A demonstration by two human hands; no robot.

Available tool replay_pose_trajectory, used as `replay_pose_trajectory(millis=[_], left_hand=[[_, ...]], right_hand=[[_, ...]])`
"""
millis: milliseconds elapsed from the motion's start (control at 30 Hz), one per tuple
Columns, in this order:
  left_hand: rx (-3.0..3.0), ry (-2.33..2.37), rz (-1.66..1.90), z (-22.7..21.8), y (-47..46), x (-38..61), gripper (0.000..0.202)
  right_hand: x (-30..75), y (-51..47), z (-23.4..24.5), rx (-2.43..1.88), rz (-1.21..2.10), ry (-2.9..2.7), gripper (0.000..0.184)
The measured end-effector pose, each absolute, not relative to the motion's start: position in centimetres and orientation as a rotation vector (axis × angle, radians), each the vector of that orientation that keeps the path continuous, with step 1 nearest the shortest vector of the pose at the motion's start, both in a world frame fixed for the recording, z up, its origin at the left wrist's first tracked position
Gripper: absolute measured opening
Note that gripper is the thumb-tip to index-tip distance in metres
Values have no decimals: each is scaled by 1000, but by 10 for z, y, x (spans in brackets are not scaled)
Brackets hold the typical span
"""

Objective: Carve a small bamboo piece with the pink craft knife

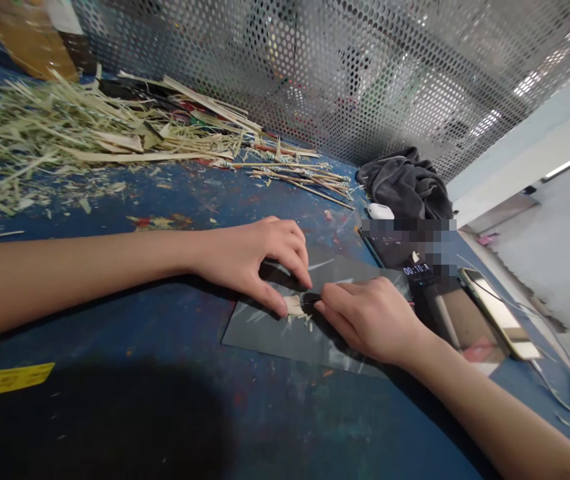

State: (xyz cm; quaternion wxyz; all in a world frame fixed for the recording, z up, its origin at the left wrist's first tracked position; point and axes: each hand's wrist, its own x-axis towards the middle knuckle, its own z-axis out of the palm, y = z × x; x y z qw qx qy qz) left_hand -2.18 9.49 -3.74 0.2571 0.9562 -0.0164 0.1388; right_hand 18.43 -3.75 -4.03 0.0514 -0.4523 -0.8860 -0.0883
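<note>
My left hand (pixel 265 260) reaches in from the left, fingers curled, with its thumb tip pressing on a small pale flat piece (pixel 293 306), perhaps wood or bamboo. My right hand (pixel 365 310) is closed around a thin dark tool (pixel 309 299), which looks like a small blade; its tip meets the right end of the pale piece. Most of the tool is hidden by my fingers. Beneath both hands lies a grey sheet (pixel 255 331), marked with light scratches. A few tiny pale shavings (pixel 307 323) are scattered just below the piece.
Green-yellow plant strips (pixel 65 127) heap at the back left. Several thin bound sticks (pixel 305 175) lie beside them. Right of my hands are a dark cloth (pixel 407 183), a white earbud case (pixel 380 211), a phone showing a timer (pixel 415 270) and a cabled phone (pixel 497 313). Perforated metal (pixel 285 60) stands behind.
</note>
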Motion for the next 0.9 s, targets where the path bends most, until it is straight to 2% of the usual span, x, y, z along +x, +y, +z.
replay_pose_trajectory(millis=[233, 433, 600, 733, 900], left_hand=[[2540, -37, 359, -34, 92, -22, 12], [2301, 343, 614, -33, 93, -26, 12], [2473, 284, 746, -35, 78, -23, 2], [2542, 259, 746, -36, 70, -21, 4], [2621, 382, 1005, -33, 38, -21, 17]], right_hand=[[189, -35, -42, -1302, -168, -2527, 39], [190, -33, -41, -1286, -203, -2310, 36], [185, -34, -43, -1252, -326, -2184, 30], [185, -33, -47, -1244, -364, -2222, 20], [193, -30, -49, -1469, -330, -2193, 16]])
